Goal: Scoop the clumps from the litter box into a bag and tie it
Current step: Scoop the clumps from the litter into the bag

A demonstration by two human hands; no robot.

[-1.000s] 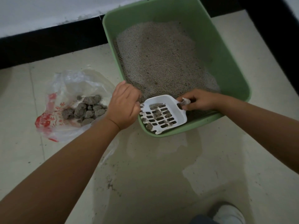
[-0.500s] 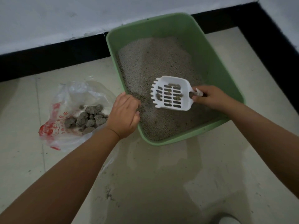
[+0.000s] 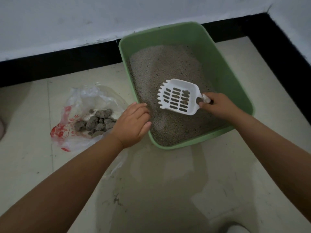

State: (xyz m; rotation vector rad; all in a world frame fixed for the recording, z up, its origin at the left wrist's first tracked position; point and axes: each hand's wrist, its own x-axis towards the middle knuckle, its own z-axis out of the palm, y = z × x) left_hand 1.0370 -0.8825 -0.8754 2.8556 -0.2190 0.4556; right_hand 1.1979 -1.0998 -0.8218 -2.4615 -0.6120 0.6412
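A green litter box [image 3: 223, 68] filled with grey litter [image 3: 161, 64] sits on the tiled floor against the wall. My right hand [image 3: 218, 105] grips the handle of a white slotted scoop [image 3: 178, 98], held level above the litter with a few small clumps in it. My left hand [image 3: 134, 123] rests on the box's left rim, fingers curled over the edge. Left of the box lies an open clear plastic bag [image 3: 75, 101] with red print, holding several grey clumps [image 3: 97, 121].
A white wall [image 3: 84, 22] with a black baseboard [image 3: 58, 64] runs behind the box and turns the corner at the right. Pale floor tiles [image 3: 168, 190] spread in front. A white shoe tip [image 3: 239, 228] shows at the bottom edge.
The scoop rose from the near corner of the box and moved to the middle, above the litter. Most litter has sifted out of it. My left hand stayed on the rim.
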